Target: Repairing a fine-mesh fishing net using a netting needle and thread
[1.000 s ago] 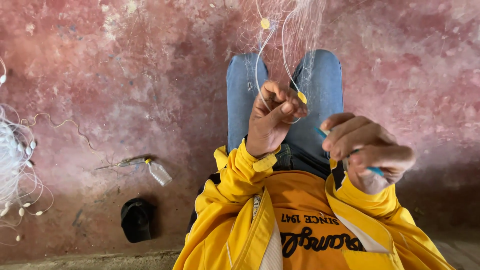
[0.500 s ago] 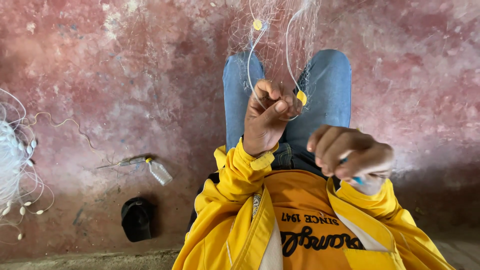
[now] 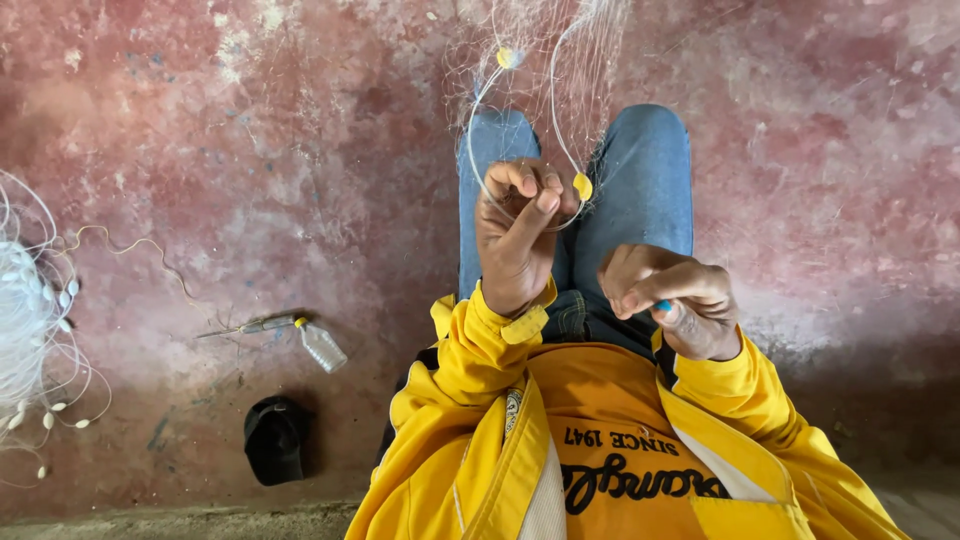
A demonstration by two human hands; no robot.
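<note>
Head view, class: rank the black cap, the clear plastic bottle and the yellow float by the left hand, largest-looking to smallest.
1. Black cap
2. Clear plastic bottle
3. Yellow float

The float lies at a different depth from the floor items, so true sizes stay unsure.

The person wears a bright yellow jacket (image 3: 470,420), open at the front, with a lighter lining, low in the frame. Under it is an orange-yellow shirt (image 3: 610,420) with dark lettering. Blue jeans (image 3: 640,180) cover both legs, upper centre.

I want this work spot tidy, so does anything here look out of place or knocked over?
A small clear bottle lies tipped on its side on the floor, beside a thin tool. A black cap sits loose nearby. No spill shows.
</note>
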